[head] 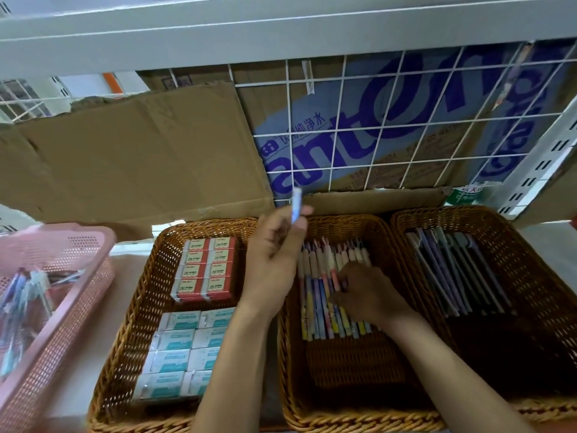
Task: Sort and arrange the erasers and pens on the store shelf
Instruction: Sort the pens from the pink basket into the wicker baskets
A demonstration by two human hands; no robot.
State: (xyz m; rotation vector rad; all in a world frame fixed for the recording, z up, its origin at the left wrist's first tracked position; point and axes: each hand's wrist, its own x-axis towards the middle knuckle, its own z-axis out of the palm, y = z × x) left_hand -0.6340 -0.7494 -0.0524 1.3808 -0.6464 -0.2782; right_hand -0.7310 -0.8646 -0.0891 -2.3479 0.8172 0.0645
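Left hand (274,257) raised over far rims of left basket (150,276) and middle basket (343,220), pinching single pen (296,204) upright. Right hand (365,292) in middle basket, fingers curled onto pen row (315,295); grip or touch, can't tell. Erasers (203,270) stacked in left basket. Dark pens (452,270) in right basket (530,245).
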